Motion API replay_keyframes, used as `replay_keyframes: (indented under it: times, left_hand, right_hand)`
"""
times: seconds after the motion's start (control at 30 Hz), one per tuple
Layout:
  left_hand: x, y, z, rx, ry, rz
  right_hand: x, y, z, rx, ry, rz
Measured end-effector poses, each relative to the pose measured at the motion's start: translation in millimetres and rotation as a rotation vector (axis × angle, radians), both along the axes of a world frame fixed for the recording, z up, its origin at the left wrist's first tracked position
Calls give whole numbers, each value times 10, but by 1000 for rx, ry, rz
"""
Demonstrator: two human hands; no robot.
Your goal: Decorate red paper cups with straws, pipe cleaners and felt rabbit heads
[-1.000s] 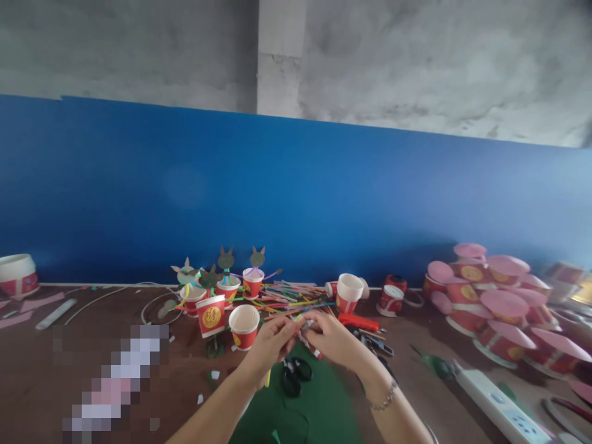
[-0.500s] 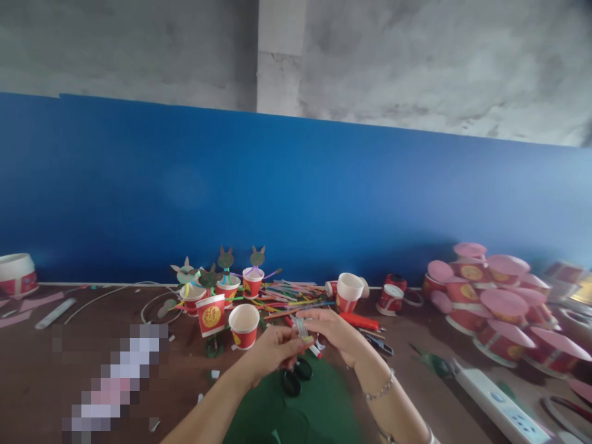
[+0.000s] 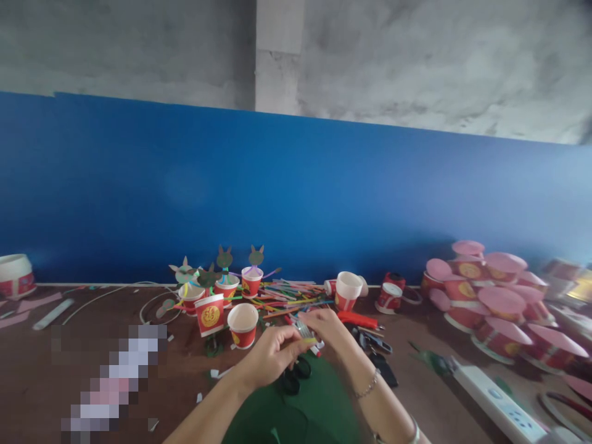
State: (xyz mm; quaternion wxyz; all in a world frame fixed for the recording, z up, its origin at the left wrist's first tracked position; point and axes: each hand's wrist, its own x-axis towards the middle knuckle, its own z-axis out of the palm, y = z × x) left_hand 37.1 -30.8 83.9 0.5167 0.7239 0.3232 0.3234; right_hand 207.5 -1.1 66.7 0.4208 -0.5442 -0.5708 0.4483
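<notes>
Pinching small clear piece [image 3: 304, 331], maybe tape, between left hand [image 3: 272, 354], right hand [image 3: 330, 327].

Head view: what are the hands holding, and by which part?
A small pale strip with a yellow bit, pinched between the left hand and the right hand; which part each grips is too small to tell.

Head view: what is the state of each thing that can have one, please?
left hand, shut on the small strip
right hand, shut on the small strip
front red cup, upright, mouth open
scissors, lying flat, blades hidden by the hands
pink-topped cups, covered, piled together
</notes>
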Motion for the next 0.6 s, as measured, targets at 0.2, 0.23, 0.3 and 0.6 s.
replay_keyframes:
  times: [0.2,0.23,0.3,0.6]
  left_hand:
    - [5,104,-44,6,-84,120]
    - [3,121,-55,2,-101,137]
    - [-4,148,-75,-4,-130,158]
    - [-23,185,-106,-43,-173,172]
  right_hand:
    - [-30,-53,133,-66,21,-18]
    - [-39,-60,145,-70,-5,-51]
    - [-53,-72,160,-70,-39,-93]
    - [-5,-41,157,-81,-100,-74]
